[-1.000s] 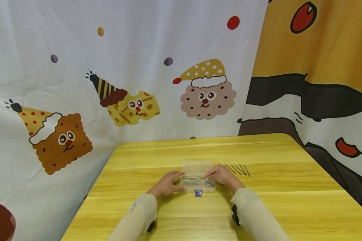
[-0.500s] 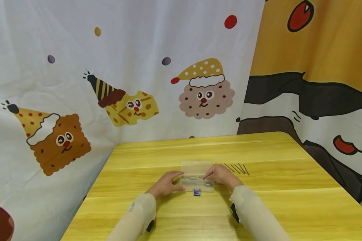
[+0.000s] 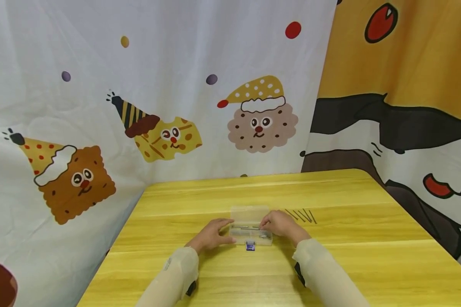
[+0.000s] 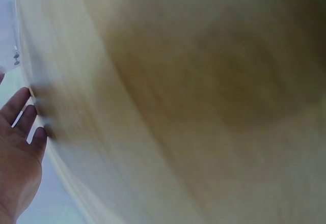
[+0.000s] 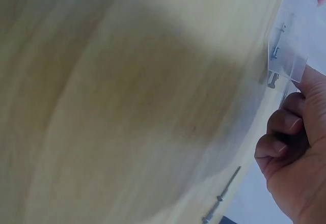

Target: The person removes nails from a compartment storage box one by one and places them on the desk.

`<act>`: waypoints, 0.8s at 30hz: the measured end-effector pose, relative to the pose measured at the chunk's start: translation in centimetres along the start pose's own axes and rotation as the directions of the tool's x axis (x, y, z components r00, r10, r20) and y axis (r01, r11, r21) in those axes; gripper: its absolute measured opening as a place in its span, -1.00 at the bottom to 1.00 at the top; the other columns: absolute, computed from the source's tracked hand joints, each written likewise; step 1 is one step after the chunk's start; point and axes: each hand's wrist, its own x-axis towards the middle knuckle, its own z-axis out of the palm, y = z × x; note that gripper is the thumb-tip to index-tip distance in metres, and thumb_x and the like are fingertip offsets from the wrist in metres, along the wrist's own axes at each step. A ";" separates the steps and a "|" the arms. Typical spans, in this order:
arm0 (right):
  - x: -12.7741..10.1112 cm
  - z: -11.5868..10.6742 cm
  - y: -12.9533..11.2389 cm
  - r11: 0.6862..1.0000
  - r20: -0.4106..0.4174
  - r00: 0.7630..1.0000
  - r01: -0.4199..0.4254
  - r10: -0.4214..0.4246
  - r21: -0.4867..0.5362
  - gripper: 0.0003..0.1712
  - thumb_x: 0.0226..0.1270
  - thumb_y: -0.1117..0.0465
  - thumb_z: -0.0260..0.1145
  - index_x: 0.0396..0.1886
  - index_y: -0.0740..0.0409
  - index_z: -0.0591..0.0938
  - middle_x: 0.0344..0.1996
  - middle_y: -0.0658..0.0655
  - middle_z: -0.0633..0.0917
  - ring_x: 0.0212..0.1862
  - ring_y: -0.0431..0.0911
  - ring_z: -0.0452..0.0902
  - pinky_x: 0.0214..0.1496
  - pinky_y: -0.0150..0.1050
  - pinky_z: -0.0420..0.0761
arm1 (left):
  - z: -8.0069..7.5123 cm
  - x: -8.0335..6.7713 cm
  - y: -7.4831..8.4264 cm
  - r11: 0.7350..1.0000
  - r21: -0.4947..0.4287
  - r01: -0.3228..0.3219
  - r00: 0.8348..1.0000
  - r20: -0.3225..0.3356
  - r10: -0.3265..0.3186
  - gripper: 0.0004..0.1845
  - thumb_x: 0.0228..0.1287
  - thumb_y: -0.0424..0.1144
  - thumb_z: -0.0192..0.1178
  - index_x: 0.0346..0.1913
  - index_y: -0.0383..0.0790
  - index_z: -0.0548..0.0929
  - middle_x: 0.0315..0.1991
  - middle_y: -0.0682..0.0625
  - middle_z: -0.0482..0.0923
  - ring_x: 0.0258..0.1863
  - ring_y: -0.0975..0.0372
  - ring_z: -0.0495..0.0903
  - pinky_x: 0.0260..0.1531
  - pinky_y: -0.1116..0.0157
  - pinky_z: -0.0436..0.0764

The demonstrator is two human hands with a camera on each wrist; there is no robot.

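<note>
A clear plastic storage box [image 3: 238, 240] lies on the table with its lid [image 3: 249, 212] raised at the back and a blue latch [image 3: 250, 246] at its front. My left hand [image 3: 211, 235] holds the left end of the box between thumb and forefinger. Over the back right part of the box, my right hand [image 3: 282, 224] pinches the end of a long metal screw [image 3: 249, 228]; its fingertips partly hide that end. Smaller metal hardware [image 3: 263, 236] sits in the front right compartment. In the right wrist view, the other fingers [image 5: 285, 122] are curled beside the box.
Several long screws [image 3: 301, 215] lie side by side on the wooden table [image 3: 342, 256], right of my right hand. One screw [image 5: 220, 199] also shows low in the right wrist view. A cartoon-printed curtain [image 3: 199, 51] hangs behind the table.
The head view has shifted slightly. My right fingertips have moved a little at the back of the box, and the long screw lies slightly differently there. My left hand stays at the box's left end.
</note>
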 end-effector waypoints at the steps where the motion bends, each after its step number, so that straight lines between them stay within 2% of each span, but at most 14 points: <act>1: -0.1 0.1 0.1 0.999 -0.001 1.000 0.011 -0.011 0.034 -0.88 0.31 0.19 0.41 -0.40 -0.11 0.81 -0.32 -0.12 0.76 -0.32 -0.25 0.56 -0.14 -0.15 0.61 | 0.0 0.0 -0.1 1.000 0.001 0.005 1.000 0.000 -0.005 -0.23 0.28 0.05 0.35 0.48 -0.07 0.34 0.46 -0.24 0.19 0.44 -0.16 0.15 0.36 -0.18 0.18; 8: -0.3 0.7 0.9 0.972 -0.017 1.000 0.006 -0.002 0.236 -0.83 0.37 0.29 0.33 -0.37 0.01 0.80 -0.32 -0.06 0.75 -0.34 -0.20 0.53 -0.28 -0.21 0.53 | 0.1 -0.1 -0.1 1.000 -0.008 0.015 1.000 -0.002 -0.015 -0.23 0.29 0.06 0.34 0.49 -0.07 0.32 0.48 -0.23 0.17 0.45 -0.16 0.12 0.37 -0.19 0.17; 11: -0.4 0.7 1.1 0.948 -0.017 1.000 0.000 0.006 0.318 -0.84 0.39 0.30 0.32 -0.33 0.06 0.80 -0.30 -0.02 0.75 -0.34 -0.17 0.51 -0.29 -0.22 0.51 | 0.1 0.0 -0.1 1.000 -0.010 0.014 1.000 -0.002 -0.015 -0.23 0.29 0.06 0.33 0.49 -0.07 0.32 0.48 -0.21 0.18 0.46 -0.14 0.13 0.37 -0.16 0.18; 14: -0.6 0.5 1.3 0.915 -0.050 0.998 -0.003 0.026 0.404 -0.85 0.40 0.32 0.30 -0.31 0.14 0.79 -0.27 0.03 0.75 -0.28 -0.13 0.55 -0.22 -0.17 0.57 | 0.2 0.1 -0.1 1.000 -0.009 0.017 1.000 -0.002 -0.017 -0.23 0.29 0.07 0.34 0.49 -0.07 0.33 0.47 -0.20 0.19 0.45 -0.13 0.14 0.37 -0.15 0.18; 18: -0.4 0.1 1.2 0.867 -0.111 0.988 -0.035 0.104 0.497 -0.85 0.43 0.28 0.29 -0.24 0.19 0.77 -0.21 0.06 0.74 -0.13 -0.09 0.59 -0.03 -0.07 0.61 | 0.2 0.1 0.0 1.000 -0.012 0.026 1.000 -0.003 -0.026 -0.23 0.28 0.07 0.34 0.49 -0.06 0.33 0.47 -0.19 0.20 0.45 -0.12 0.14 0.37 -0.15 0.19; 24: -0.1 -1.0 0.5 0.837 -0.142 0.966 -0.109 0.217 0.536 -0.75 0.50 0.16 0.23 -0.09 0.22 0.74 -0.07 0.10 0.70 -0.04 0.00 0.54 0.01 -0.02 0.53 | 0.0 -0.1 0.0 0.999 -0.024 0.024 1.000 -0.007 -0.024 -0.22 0.27 0.06 0.35 0.48 -0.07 0.34 0.47 -0.19 0.20 0.45 -0.13 0.14 0.37 -0.15 0.19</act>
